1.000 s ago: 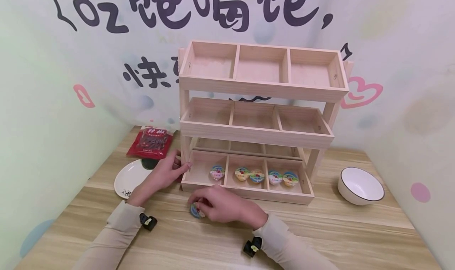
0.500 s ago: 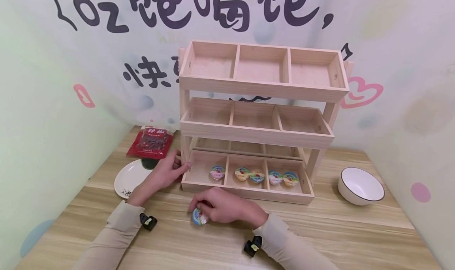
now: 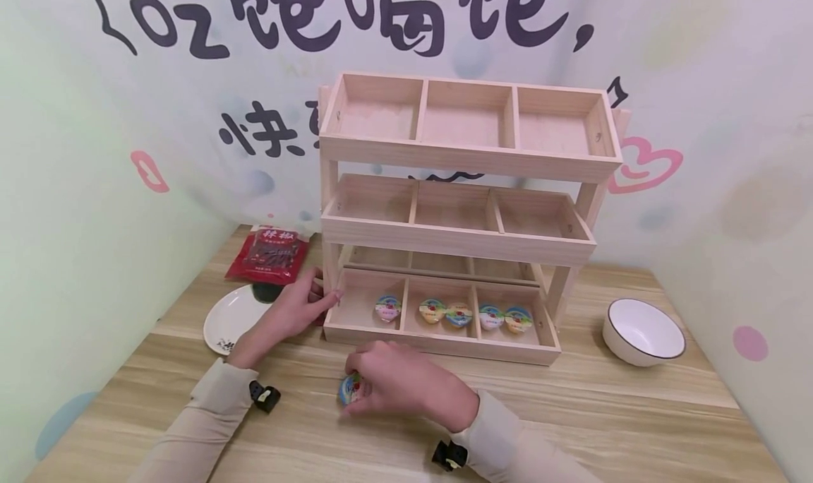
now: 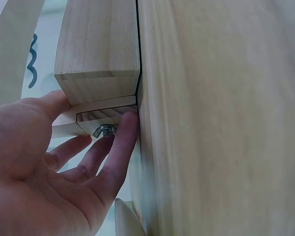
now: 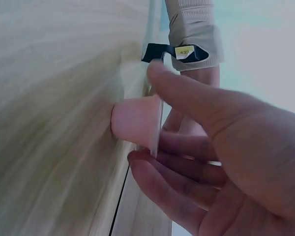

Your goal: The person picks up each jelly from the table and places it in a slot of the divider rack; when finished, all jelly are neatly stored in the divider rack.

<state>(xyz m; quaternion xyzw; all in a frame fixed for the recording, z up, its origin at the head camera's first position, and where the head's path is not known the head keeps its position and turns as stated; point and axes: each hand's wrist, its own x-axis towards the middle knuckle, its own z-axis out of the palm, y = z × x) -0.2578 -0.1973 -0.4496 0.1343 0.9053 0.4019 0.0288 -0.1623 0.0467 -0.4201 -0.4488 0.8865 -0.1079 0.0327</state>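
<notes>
In the head view, my left hand (image 3: 295, 317) grips the lower left end of a three-tier wooden rack (image 3: 444, 343). In the left wrist view, its thumb and fingers lie on either side of the wooden post (image 4: 96, 49), near a wing nut (image 4: 106, 130). My right hand (image 3: 413, 384) is around a small jelly cup (image 3: 351, 390) in front of the rack. The right wrist view shows this pink cup (image 5: 135, 120) standing on the table, with thumb and fingers spread about its lid. The bottom tier holds several more jelly cups (image 3: 388, 308) across its three compartments.
A white plate (image 3: 231, 313) and a dark green object (image 3: 267, 292) lie left of the rack, before a red packet (image 3: 269, 255). To the right stands a white bowl (image 3: 644, 331) with a dark rim. A printed cloth (image 3: 190, 102) hangs behind the table.
The jelly cup has shifted slightly toward me on the table. My right thumb and fingers, earlier pinching it, have spread apart. My left hand has stayed in place on the rack.
</notes>
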